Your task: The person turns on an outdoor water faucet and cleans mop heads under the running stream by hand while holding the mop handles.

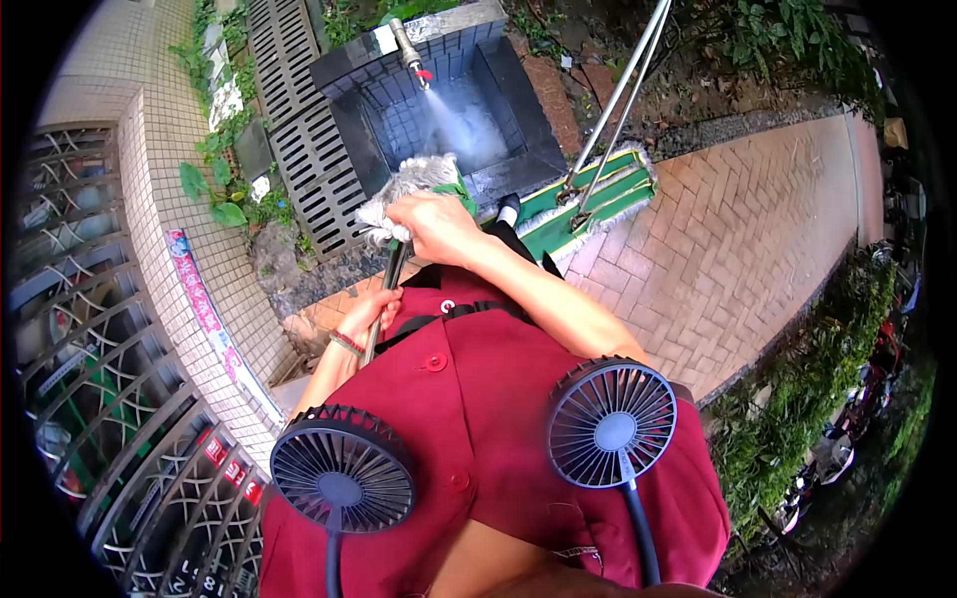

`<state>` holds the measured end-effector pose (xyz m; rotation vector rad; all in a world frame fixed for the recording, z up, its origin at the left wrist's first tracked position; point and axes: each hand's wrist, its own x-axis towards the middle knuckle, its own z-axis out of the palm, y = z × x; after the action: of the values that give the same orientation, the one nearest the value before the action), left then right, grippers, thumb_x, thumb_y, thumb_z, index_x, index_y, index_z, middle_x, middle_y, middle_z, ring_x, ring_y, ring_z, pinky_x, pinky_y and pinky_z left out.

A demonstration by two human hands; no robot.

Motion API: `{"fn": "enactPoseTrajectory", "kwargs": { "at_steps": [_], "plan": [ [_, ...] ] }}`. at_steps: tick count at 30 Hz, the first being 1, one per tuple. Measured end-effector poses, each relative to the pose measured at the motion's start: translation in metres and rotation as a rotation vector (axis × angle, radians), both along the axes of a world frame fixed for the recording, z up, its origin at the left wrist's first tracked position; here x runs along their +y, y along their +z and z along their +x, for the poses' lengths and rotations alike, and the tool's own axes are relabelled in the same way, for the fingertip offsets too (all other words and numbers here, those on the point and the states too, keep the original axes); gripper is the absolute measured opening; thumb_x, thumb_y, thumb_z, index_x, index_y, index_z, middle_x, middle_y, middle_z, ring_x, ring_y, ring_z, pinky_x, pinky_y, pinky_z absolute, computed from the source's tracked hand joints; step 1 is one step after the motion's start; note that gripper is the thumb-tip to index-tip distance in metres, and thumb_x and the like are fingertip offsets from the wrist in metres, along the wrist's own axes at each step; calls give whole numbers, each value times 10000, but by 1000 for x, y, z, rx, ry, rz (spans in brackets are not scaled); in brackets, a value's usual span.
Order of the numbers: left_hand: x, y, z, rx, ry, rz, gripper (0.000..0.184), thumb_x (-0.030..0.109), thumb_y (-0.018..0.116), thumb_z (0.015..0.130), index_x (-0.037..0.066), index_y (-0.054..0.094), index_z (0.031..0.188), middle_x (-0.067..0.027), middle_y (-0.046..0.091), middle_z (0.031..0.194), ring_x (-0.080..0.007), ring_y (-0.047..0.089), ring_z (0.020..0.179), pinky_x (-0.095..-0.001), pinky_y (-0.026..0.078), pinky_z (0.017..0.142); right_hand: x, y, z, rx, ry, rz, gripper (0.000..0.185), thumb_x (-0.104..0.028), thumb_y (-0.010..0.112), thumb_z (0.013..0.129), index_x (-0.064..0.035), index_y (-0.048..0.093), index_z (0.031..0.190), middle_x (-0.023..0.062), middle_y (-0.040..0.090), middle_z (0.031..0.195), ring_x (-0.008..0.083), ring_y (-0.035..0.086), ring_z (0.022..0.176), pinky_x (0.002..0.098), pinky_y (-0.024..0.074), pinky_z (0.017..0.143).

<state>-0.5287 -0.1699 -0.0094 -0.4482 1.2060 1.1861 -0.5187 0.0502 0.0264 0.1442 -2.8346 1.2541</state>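
Observation:
My left hand, with a bracelet at the wrist, is closed around the metal handle of a mop. My right hand grips the mop's head, a shaggy grey-white fringe with green backing. The mop head is raised at the near side of a dark-tiled basin. Beyond it a tap with a red lever sprays water into the basin. My right palm and some of its fingers cannot be seen from above.
Green-backed flat mops lie right of the basin, their metal handles slanting upward. A slotted drain grate runs along the left, beside a tiled ledge. Brick paving is at right. Two small fans hang before my chest.

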Motion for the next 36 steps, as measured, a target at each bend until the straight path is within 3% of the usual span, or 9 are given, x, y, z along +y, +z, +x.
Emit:
{"fn": "enactPoseTrajectory", "kwargs": {
  "at_steps": [2,5,7,10,13,14,19,23,36],
  "plan": [
    [6,1,0,-16,-1,-31,107,128,520,852,82,464,773,49,446,569,-26,375,400,-164,294,349,13,-15,-11,114,-67,-31,249,8,544,601,-65,577,837,91,602,818,290,568,850,390,457,700],
    [17,-4,-2,-4,-27,-41,125,123,513,854,78,462,749,45,439,565,-39,377,402,-177,311,349,46,-2,-24,-10,-92,15,249,-21,537,642,-113,598,865,102,611,832,311,573,855,387,459,722],
    [31,-1,-2,10,5,-35,122,112,512,847,77,455,745,39,434,561,-43,381,405,-178,314,349,78,4,-25,-113,-298,-99,221,-37,535,692,-105,596,894,127,612,869,312,582,867,370,460,726],
    [53,9,-3,90,-11,-28,111,91,511,832,78,449,741,34,436,561,-44,393,409,-182,322,343,146,-13,-15,-144,-607,-348,211,29,458,661,-56,566,822,30,537,689,118,500,668,266,418,586],
    [77,5,-1,103,24,0,74,94,523,824,63,488,767,36,449,546,-46,402,396,-176,341,342,207,-40,9,-101,-859,-453,257,71,436,584,-48,549,782,-4,487,654,108,452,588,245,354,489],
    [82,0,0,93,41,9,64,99,529,822,55,509,780,37,455,538,-46,404,389,-172,349,342,218,-43,17,-163,-907,-514,223,79,425,632,-35,553,775,8,504,663,110,451,608,243,370,545],
    [106,-10,1,73,25,2,71,90,547,809,60,495,771,31,457,537,-62,434,392,-194,358,340,225,-39,36,-183,-949,-693,224,103,405,593,-50,484,737,-38,423,631,74,378,540,228,293,449],
    [119,-14,2,105,-6,-14,149,55,518,813,44,378,764,-27,446,522,-113,435,395,-239,365,351,237,-48,47,-131,-990,-755,259,96,432,551,-45,507,756,-25,449,655,82,396,553,215,309,449],
    [141,-2,-8,159,-24,104,139,72,529,813,31,398,831,-23,461,595,-80,445,415,-208,352,344,265,-46,76,-69,-1044,-865,282,122,443,535,-59,491,746,-17,464,665,82,416,547,199,334,438]
  ]
}}
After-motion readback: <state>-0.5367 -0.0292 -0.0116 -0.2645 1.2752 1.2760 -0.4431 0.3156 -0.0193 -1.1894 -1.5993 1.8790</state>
